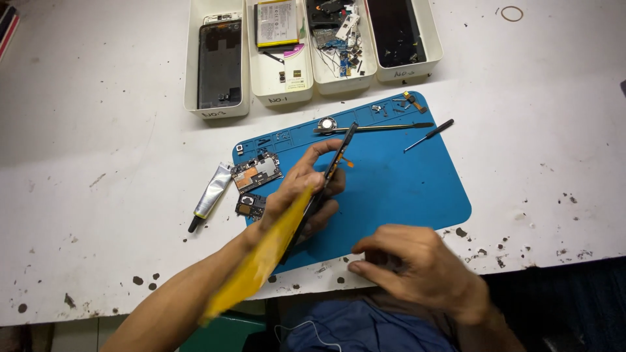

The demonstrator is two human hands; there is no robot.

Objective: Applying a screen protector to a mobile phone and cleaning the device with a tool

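My left hand [305, 190] grips a dark phone frame [334, 164] held on edge above the blue work mat [404, 189]. A yellow film [261, 261] hangs from the frame down along my left forearm. My right hand [417, 270] rests at the table's near edge with its fingers curled; nothing shows in it. A circuit board [256, 172] and a smaller dark part [251, 205] lie on the mat's left side, just left of my left hand.
Several white trays stand at the back: one [218, 107] with a phone back cover, one [280, 96] with a battery, one [342, 83] with small parts, one [433, 45] with a dark screen. A glue tube [212, 194], a screwdriver [429, 135], tweezers [385, 128] and a round metal part [327, 123] lie about.
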